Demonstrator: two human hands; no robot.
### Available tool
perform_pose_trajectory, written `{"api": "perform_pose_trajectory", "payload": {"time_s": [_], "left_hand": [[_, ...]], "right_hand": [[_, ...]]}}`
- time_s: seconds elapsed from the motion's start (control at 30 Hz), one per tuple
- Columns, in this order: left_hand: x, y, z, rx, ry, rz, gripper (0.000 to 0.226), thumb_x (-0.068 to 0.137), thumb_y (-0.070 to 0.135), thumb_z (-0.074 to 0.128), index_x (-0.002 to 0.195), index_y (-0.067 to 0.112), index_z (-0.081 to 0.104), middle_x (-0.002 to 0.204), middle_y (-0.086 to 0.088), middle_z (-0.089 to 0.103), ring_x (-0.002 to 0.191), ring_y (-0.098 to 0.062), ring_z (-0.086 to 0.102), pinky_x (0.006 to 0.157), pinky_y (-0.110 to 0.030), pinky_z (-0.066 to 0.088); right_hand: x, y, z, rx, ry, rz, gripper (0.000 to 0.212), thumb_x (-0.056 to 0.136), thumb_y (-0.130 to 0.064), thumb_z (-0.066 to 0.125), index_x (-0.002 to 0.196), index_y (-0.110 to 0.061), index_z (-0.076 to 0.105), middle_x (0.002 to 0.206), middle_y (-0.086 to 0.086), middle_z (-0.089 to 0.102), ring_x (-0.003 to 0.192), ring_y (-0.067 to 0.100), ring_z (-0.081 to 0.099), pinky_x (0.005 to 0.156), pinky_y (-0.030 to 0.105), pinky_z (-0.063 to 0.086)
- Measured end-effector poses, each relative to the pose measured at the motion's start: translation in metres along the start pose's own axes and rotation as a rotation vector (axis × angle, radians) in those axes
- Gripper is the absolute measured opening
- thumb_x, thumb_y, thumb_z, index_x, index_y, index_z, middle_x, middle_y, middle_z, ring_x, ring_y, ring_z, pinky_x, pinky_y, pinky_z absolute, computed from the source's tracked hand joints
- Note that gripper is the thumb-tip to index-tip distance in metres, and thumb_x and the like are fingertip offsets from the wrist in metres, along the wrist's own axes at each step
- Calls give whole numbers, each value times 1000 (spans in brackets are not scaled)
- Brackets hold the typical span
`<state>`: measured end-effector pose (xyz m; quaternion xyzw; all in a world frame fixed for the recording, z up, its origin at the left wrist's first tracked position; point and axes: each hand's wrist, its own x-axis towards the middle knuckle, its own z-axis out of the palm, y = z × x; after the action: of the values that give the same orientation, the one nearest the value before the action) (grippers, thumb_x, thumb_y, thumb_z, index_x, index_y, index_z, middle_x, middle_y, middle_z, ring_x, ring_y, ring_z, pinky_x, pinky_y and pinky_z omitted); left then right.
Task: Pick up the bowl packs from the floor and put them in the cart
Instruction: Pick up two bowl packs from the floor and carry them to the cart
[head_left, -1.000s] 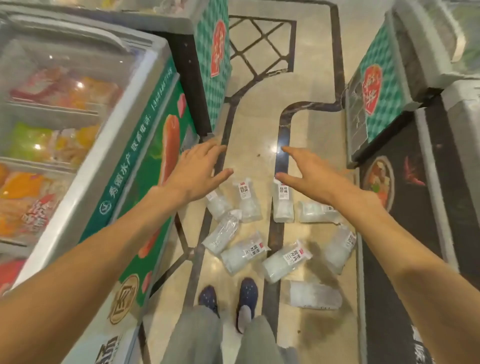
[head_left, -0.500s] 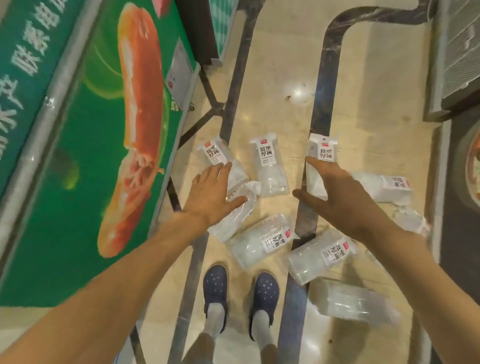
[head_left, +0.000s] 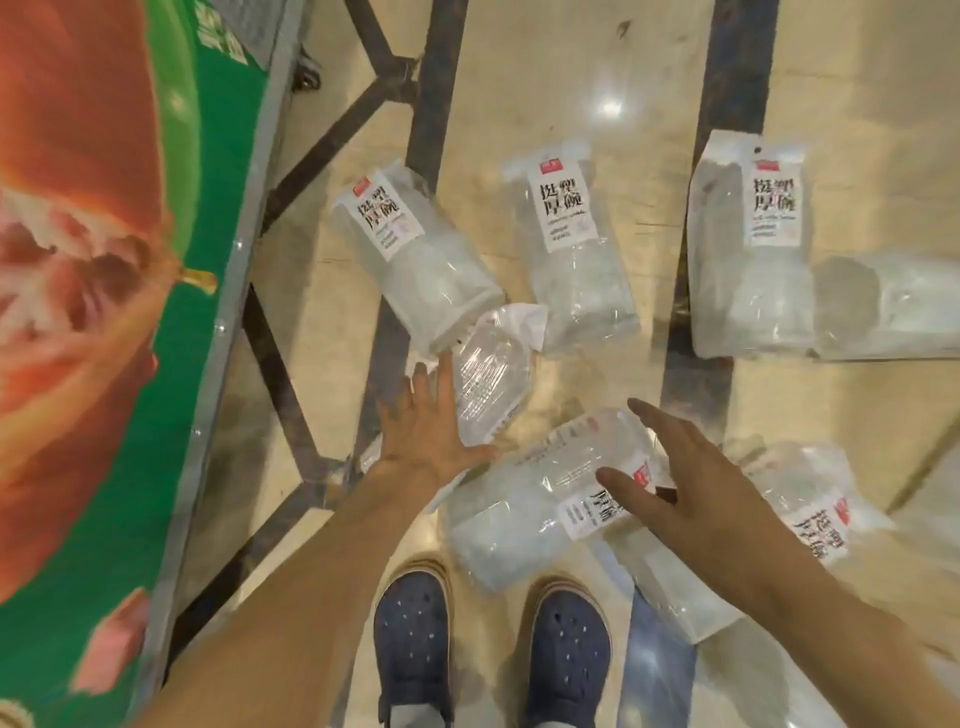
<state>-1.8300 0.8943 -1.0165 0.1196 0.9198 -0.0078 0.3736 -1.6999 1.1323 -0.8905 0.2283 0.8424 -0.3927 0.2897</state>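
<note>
Glossy marble floor (head_left: 597, 62), clear white-labelled bowl packs (head_left: 574, 249) scattered, left hand (head_left: 431, 431) and right hand (head_left: 675, 478) both spread flat.

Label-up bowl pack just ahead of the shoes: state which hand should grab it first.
Right. The right hand hangs open directly over that bowl pack, fingers spread across its label; the left hand lies against the crinkled pack instead.

Both hands (head_left: 691, 483) have dropped lower onto the bowl packs (head_left: 545, 499).

Warm overhead light; glare on floor (head_left: 610, 110); motion blur.
</note>
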Motion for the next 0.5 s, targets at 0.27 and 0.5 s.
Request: {"api": "perform_pose_trajectory", "payload": {"time_s": [0.27, 0.5], "left_hand": [[24, -2, 36, -56, 60, -62, 151, 61, 71, 83, 156, 31, -26, 162, -21, 10, 148, -42, 20, 112, -66, 33], [1, -17, 16, -72, 95, -32, 143, 63, 66, 85, 158, 30, -16, 147, -17, 34, 138, -38, 37, 110, -58, 38]], "right_hand": [[17, 20, 37, 39, 32, 44, 78, 91, -70, 51, 158, -45, 22, 158, -14, 38, 138, 17, 46, 112, 41, 42], [5, 11, 42, 124, 60, 151, 82, 91, -71, 54, 159, -40, 22, 157, -8, 41, 135, 21, 50, 110, 45, 45]]}}
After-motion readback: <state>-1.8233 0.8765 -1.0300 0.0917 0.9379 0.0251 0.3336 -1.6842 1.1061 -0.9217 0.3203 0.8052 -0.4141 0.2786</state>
